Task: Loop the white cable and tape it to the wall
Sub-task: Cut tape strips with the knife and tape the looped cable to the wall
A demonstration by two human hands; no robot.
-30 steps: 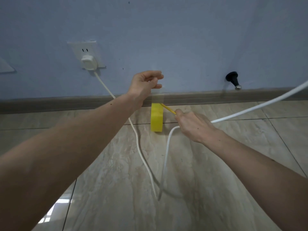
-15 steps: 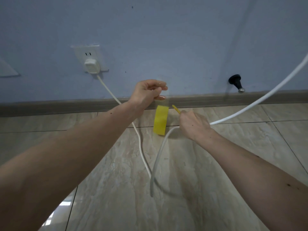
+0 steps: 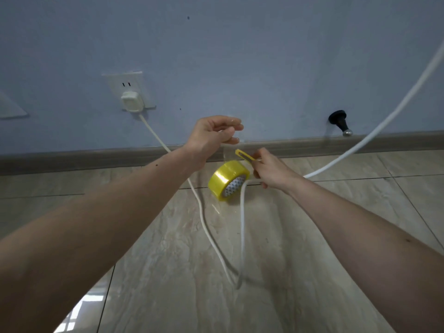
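Note:
My left hand [image 3: 213, 135] pinches the free end of a clear tape strip in front of the skirting board. The yellow tape roll [image 3: 227, 180] hangs from that strip just below, tilted so its patterned core shows. My right hand [image 3: 271, 173] is right of the roll and grips a thin yellow cutter [image 3: 245, 156] whose tip points at the strip. The white cable [image 3: 242, 227] also passes through this hand. It runs from the white plug [image 3: 131, 102] in the wall socket down to a bend near the floor, up to my right hand, then off to the upper right.
A black doorstop [image 3: 339, 120] juts from the blue wall [image 3: 240, 56] above the grey skirting board [image 3: 72, 158]. Glossy beige floor tiles [image 3: 180, 284] lie below. A pale panel [image 3: 10, 109] sits at the far left on the wall.
The tape roll has swung and turned, so its core now faces me. My right hand with the cutter has moved up closer to the strip. The cable bend has shifted slightly right.

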